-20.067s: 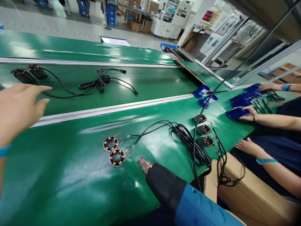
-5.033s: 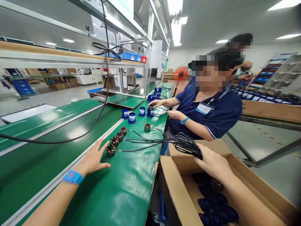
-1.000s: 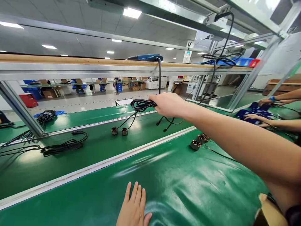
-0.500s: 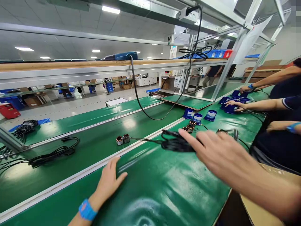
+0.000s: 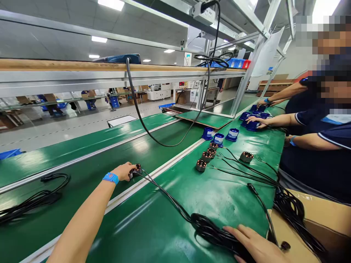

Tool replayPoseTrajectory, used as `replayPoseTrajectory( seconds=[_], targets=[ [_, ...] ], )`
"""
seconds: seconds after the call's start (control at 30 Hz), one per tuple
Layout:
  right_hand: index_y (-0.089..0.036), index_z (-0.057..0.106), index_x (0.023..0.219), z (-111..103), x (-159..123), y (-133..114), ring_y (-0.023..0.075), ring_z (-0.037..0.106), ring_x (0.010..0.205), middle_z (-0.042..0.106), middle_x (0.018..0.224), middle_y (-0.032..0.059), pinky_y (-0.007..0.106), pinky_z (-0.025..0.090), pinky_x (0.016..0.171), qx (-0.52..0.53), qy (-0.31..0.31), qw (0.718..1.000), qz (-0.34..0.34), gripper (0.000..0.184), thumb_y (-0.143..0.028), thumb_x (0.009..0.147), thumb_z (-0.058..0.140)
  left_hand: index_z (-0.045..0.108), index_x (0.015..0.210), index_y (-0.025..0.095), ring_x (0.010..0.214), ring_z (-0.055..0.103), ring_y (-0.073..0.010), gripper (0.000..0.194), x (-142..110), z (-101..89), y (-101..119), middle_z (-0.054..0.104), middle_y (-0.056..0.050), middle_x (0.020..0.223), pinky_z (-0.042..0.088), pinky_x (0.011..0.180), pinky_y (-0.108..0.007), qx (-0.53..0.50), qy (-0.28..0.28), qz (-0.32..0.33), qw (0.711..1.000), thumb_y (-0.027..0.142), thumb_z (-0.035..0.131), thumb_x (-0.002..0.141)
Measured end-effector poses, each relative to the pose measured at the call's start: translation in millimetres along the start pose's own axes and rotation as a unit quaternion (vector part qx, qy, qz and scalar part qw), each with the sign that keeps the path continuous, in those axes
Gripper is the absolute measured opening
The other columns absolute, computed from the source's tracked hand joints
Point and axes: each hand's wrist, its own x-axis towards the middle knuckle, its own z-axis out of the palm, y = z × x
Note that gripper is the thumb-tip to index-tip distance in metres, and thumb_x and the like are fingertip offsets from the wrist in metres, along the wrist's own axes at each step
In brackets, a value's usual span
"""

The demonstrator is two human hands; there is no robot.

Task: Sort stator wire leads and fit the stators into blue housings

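Spanning green worktop [image 5: 164,190]: one near surface right before me, putting the pieces within my reach.
Overhead shelf [image 5: 82,76]: probably raised to spare bench room; one blue tool [image 5: 122,58] rests on it, its black cord [image 5: 138,118] drooping.
Sunken channel [image 5: 109,148]: one strip beyond one white rail [image 5: 189,148]; one cable heap [image 5: 35,202] lies at its left.
Cardboard box [image 5: 326,223]: one, against the worktop's edge, seemingly catching the slack.
Cable bundles [image 5: 210,228]: two this side of the rail, coiled, I judge, so the leads don't drag; one hangs toward the box, the other lies under my right hand.
Right hand [image 5: 255,244]: fingers laid over that bundle; partly cut off, so I cannot tell how firmly they close.
Left hand [image 5: 124,171]: fingers bent, pinching the pair of cores in the channel, likely to steady them.
Blue housings [image 5: 232,134]: three upright by the row; more crowd a co-worker's hand [image 5: 257,122], overlapping too much to count.
Ring cores [image 5: 201,166]: seven; two at my left hand, four lined up, presumably against tangling, one apart.
Plug [image 5: 251,188]: one loose end on the worktop.
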Motion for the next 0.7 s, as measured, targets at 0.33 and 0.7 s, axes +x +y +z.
replayPoseTrajectory(
  seconds=[0.33, 0.7],
  targets=[
    [-0.01, 0.052, 0.147, 10, 52, 112, 0.0321, 0.062, 0.092, 0.065, 0.102, 0.0154, 0.048, 0.05, 0.077, -0.306, -0.023, 0.948, 0.081, 0.052, -0.035, 0.104, 0.038, 0.052, 0.134, 0.015, 0.098, 0.071, -0.034, 0.067, -120, 27.1, 62, 0.017, -0.021, 0.166, 0.057, 0.091, -0.049, 0.034, 0.04, -0.042, 0.998, 0.03, 0.072, 0.073],
    [-0.005, 0.043, 0.15, -6, 100, 59, 0.0437, 0.047, 0.133, 0.049, 0.145, 0.0286, 0.062, 0.038, 0.107, -0.122, -0.017, 0.992, 0.005, 0.061, -0.035, 0.098, 0.048, 0.05, 0.132, 0.02, 0.068, 0.069, -0.0233, 0.073, -269, 136.6, 142, 0.017, -0.017, 0.167, 0.057, 0.059, -0.042, -0.001, 0.176, -0.14, 0.975, 0.057, 0.079, 0.076]
  ],
)
